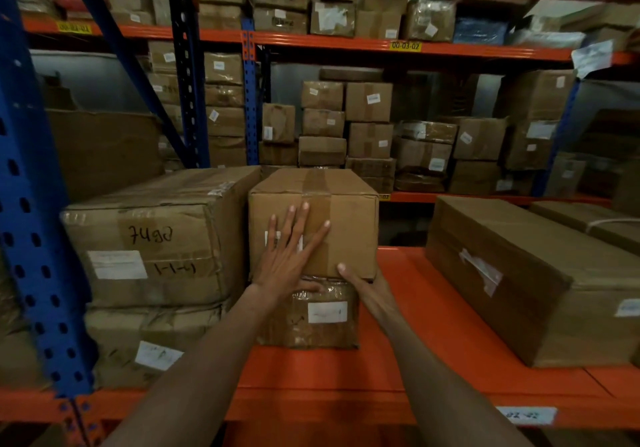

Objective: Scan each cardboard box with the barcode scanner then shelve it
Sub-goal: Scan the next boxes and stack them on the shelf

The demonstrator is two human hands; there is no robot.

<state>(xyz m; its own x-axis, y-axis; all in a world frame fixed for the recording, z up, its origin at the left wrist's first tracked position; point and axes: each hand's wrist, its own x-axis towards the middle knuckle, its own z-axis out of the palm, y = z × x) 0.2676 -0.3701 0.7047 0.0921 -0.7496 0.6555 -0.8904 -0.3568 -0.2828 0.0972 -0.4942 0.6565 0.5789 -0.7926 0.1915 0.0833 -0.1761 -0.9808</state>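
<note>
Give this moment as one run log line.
step: shelving | left hand: flat on box front | right hand: at lower edge | box: atop wrapped box

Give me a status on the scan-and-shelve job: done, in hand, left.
Done: the taped cardboard box already sits on the orange shelf, stacked on a plastic-wrapped box. In hand: the left hand presses flat on its front while the right hand supports its lower right edge. Left: no scanner is in view, so scanning cannot be confirmed.

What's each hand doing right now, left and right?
Left hand: open, fingers spread flat against the front of the taped cardboard box.
Right hand: open, at the box's lower right edge, thumb on its front.
</note>
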